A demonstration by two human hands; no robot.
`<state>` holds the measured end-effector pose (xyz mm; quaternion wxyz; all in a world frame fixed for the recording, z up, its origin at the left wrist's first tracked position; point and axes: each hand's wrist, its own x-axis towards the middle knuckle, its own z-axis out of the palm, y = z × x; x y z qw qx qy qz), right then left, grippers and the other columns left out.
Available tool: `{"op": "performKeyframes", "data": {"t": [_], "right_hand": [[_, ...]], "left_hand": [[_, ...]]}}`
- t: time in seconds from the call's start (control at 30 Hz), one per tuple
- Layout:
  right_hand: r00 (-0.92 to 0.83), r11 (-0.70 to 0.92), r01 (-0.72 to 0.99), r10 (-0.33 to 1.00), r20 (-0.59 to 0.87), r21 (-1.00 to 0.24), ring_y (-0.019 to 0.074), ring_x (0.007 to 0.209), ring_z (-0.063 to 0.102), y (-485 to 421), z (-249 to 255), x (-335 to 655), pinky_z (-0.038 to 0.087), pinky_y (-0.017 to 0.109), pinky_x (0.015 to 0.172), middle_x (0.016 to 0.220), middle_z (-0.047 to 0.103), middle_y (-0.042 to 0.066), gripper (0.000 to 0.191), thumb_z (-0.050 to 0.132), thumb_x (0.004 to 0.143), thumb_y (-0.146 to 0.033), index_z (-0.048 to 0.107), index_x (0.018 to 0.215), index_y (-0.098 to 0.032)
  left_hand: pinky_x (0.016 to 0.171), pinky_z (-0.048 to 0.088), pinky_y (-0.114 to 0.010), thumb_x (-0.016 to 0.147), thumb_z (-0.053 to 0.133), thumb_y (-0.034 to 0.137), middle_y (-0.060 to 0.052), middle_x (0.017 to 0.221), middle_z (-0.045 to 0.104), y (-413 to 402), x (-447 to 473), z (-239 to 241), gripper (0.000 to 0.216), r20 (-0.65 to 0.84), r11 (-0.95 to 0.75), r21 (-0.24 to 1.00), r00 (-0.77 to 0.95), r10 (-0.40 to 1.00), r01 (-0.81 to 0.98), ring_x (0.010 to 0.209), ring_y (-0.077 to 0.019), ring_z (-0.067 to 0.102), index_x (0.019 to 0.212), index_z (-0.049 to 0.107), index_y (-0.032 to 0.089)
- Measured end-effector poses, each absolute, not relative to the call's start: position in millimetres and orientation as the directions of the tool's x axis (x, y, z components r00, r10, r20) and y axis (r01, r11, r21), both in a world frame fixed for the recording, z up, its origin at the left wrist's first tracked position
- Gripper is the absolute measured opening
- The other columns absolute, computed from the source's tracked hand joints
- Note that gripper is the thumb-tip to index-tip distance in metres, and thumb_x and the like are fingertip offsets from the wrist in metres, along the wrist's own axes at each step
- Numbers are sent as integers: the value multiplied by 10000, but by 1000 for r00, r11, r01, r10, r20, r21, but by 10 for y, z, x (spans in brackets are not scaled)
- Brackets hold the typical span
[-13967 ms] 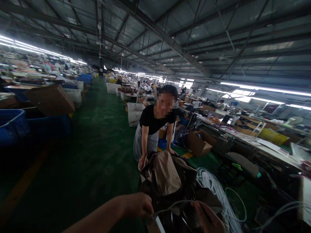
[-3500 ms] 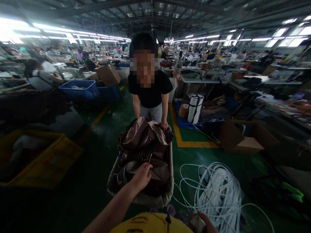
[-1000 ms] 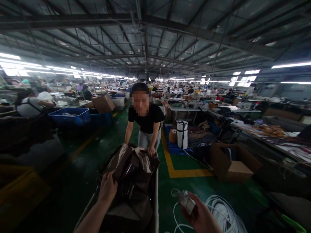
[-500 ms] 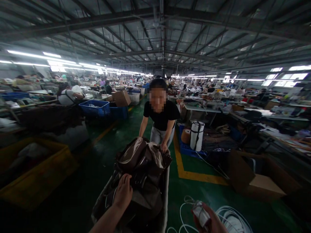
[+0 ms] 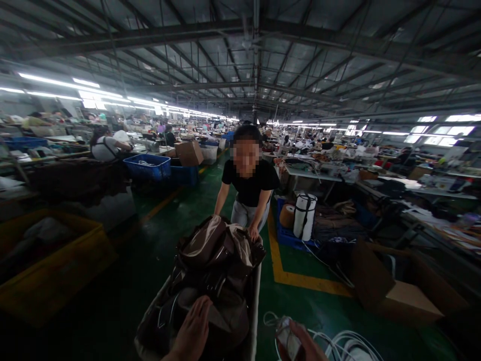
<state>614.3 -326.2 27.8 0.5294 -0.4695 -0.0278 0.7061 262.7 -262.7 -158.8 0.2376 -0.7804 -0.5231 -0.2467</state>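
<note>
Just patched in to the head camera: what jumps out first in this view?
Dead centre, a cart heaped with brown bags, with a person in a black shirt gripping its far end. The wearer's left hand rests on the near bags, while the right hand holds a small wrapped bundle above white cord coils on the green floor.

I have one view only, from the camera on the wearer's head, so nothing is shared between views. It faces forward down the green-floored aisle (image 5: 176,220) and tilts little downward, taking in much of the roof. The cart of brown bags (image 5: 214,271) sits close below; a person in a black shirt (image 5: 248,188) faces me across it
</note>
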Motion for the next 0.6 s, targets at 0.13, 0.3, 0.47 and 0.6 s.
{"op": "performKeyframes", "data": {"t": [0.13, 0.3, 0.47, 0.6], "right_hand": [[-163, -502, -623, 833, -528, -599, 197, 855, 745, -3212, 649, 5842, 620, 300, 742, 957, 795, 57, 672, 1064, 550, -413, 724, 1083, -184], [-162, -497, -562, 850, -501, -661, 206, 885, 738, -3169, 814, 5717, 604, 295, 739, 961, 787, 79, 839, 1078, 489, -507, 685, 1151, -173], [-158, -510, -547, 842, -516, -664, 210, 893, 735, -3194, 661, 5774, 592, 290, 740, 962, 786, 64, 804, 1068, 508, -524, 673, 1125, -193], [-242, -492, -402, 870, -429, -772, 208, 858, 725, -3253, 607, 5726, 552, 255, 693, 1001, 779, 109, 742, 990, 651, -586, 725, 1187, -147]], "left_hand": [[1089, 613, -390, 852, 424, 10, -151, 1479, 657, -2536, 2605, -1644, 612, 623, -368, -45, 314, 716, 929, 1370, -260, 645, 1440, 561, 106], [1099, 611, -393, 825, 397, -34, -166, 1448, 676, -2452, 2663, -1716, 633, 585, -374, -14, 311, 749, 927, 1354, -255, 657, 1420, 577, 83], [1094, 613, -384, 793, 410, -48, -144, 1470, 667, -2496, 2737, -1772, 664, 551, -373, -56, 340, 762, 926, 1352, -260, 656, 1403, 620, 110], [1094, 613, -395, 785, 407, -62, -153, 1477, 659, -2547, 2775, -1778, 686, 558, -381, -35, 335, 759, 924, 1356, -259, 654, 1421, 606, 102]]}}
